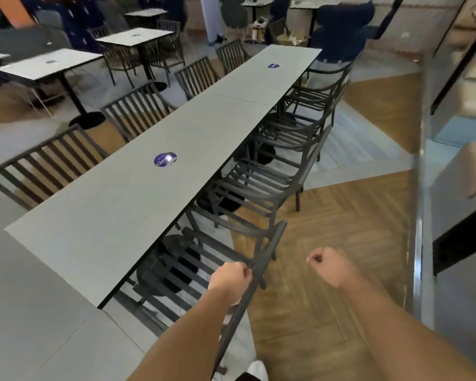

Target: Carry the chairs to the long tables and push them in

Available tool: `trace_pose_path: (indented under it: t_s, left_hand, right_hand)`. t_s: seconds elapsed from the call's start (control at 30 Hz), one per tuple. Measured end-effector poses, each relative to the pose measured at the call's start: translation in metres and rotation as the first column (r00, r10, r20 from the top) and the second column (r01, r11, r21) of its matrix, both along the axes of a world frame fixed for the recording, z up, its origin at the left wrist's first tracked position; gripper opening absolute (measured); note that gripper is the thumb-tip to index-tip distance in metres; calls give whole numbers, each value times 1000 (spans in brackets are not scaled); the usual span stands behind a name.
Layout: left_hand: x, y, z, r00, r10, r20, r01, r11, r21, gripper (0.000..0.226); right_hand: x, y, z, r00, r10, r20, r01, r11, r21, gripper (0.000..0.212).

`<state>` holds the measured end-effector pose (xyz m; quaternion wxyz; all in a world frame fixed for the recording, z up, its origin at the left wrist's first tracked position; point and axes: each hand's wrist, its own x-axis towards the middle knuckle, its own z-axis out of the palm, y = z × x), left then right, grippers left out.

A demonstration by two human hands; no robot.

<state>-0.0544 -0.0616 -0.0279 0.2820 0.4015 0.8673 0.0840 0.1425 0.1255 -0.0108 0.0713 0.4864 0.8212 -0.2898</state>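
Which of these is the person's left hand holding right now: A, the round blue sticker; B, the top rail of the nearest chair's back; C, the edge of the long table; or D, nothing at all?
B: the left hand grips the top rail of the nearest chair, which is tucked under the long table.

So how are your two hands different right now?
The left hand has its fingers curled round the top rail of the nearest dark metal slatted chair at the long grey table. The right hand is a loose fist holding nothing and hangs over the wooden floor. Both are bare.
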Motion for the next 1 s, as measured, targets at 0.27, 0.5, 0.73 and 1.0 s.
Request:
trace_pose_path:
  t_s: [0.27, 0.5, 0.73, 1.0]
  left_hand:
    - [-35, 1, -3, 989, 147, 21, -146, 989, -6, 33]
    - [-33, -2, -18, 935, 348, 66, -347, 937, -29, 33]
    - [5, 10, -26, 808, 585, 71, -580, 811, -77, 34]
    - [64, 0, -61, 561, 805, 192, -806, 584, -94, 32]
  right_hand:
    - [-73, 41, -7, 981, 192, -10, -192, 981, 18, 20]
    - [-123, 71, -21, 893, 449, 10, -449, 893, -11, 21]
    - [-152, 96, -28, 687, 723, 68, -720, 690, -66, 19]
    - [-159, 82, -54, 406, 903, 140, -895, 424, -139, 49]
